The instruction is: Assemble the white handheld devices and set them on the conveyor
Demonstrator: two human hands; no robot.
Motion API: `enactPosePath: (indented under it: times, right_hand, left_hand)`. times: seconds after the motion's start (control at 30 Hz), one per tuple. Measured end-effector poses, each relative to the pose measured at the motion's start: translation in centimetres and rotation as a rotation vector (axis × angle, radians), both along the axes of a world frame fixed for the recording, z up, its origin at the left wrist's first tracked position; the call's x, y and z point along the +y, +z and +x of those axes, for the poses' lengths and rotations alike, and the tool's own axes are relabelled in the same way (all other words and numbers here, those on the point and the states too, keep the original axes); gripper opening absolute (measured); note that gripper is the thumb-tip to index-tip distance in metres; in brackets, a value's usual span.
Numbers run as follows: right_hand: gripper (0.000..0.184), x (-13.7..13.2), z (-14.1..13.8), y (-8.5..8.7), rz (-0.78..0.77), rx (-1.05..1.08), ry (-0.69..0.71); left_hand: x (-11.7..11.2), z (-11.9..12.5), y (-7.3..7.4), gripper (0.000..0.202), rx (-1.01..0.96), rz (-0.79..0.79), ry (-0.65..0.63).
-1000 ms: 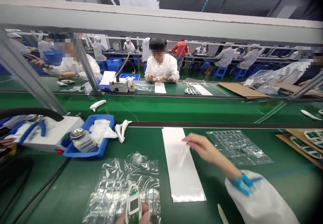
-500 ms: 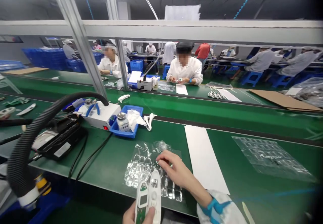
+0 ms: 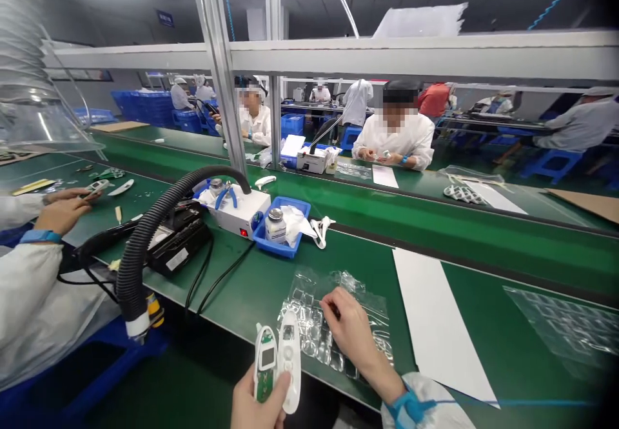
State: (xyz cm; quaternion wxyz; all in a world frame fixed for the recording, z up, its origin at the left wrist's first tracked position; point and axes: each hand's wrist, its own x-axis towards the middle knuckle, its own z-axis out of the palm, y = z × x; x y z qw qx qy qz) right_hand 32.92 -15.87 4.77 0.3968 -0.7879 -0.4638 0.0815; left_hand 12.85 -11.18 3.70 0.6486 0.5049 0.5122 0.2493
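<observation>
My left hand (image 3: 256, 406) is at the bottom edge, closed round two white device parts (image 3: 278, 366) held upright side by side: one with a small screen and green board, one a plain white shell. My right hand (image 3: 351, 329) rests on a clear plastic blister sheet (image 3: 333, 319) on the green table, fingers curled and pinched on the sheet's upper part. A long white paper strip (image 3: 438, 326) lies just right of that hand.
A blue tray (image 3: 283, 229) with a small bottle and white cloth stands behind the sheet, beside a white box with blue pliers (image 3: 239, 206) and a black hose (image 3: 159, 229). A co-worker's hands (image 3: 65, 206) work at the left. Other people sit across the green conveyor. Another clear sheet (image 3: 570, 329) lies far right.
My right hand came back from the white strip to the blister sheet. The view swung left, bringing the hose and the co-worker at left into sight. My left hand now shows two parts.
</observation>
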Motion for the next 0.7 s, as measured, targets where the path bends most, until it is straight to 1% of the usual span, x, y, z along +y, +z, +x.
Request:
enactPosePath:
  times: [0.03, 0.1, 0.13, 0.2, 0.27, 0.4, 0.53, 0.63, 0.7]
  right_hand:
    - [0.025, -0.2, -0.4, 0.4, 0.053, 0.033, -0.001]
    - [0.027, -0.6, -1.0, 1.2, 0.113, 0.2, 0.008]
    - [0.027, -0.7, -1.2, 1.6, 0.109, 0.315, 0.023]
    - [0.027, -0.8, -1.6, 2.2, 0.054, 0.513, 0.072]
    - [0.026, -0.7, -1.9, 2.5, 0.018, 0.597, 0.111]
    - [0.026, -0.5, -2.2, 2.6, 0.007, 0.566, 0.114]
    - [0.024, -0.5, -2.1, 2.3, 0.005, 0.54, 0.113]
    - [0.022, -0.7, -1.9, 1.9, -0.001, 0.523, 0.11]
    - [0.02, -0.8, -1.9, 1.6, 0.002, 0.551, 0.103]
  left_hand:
    - [0.0, 0.2, 0.2, 0.054, -0.007, 0.0, -0.003]
    - [0.0, 0.5, 0.8, 0.048, -0.031, -0.005, -0.009]
    - [0.0, 0.8, 1.1, 0.046, -0.048, -0.009, -0.016]
    - [-0.1, 1.2, 1.6, 0.041, -0.073, -0.015, -0.038]
    - [-0.3, 1.7, 1.9, 0.037, -0.079, -0.014, -0.061]
    - [-0.6, 2.3, 2.2, 0.032, -0.065, -0.002, -0.083]
    - [-0.8, 2.7, 2.3, 0.03, -0.052, -0.003, -0.095]
    - [-0.8, 2.9, 2.4, 0.031, -0.049, -0.005, -0.104]
    - [-0.7, 3.0, 2.4, 0.034, -0.045, -0.003, -0.109]
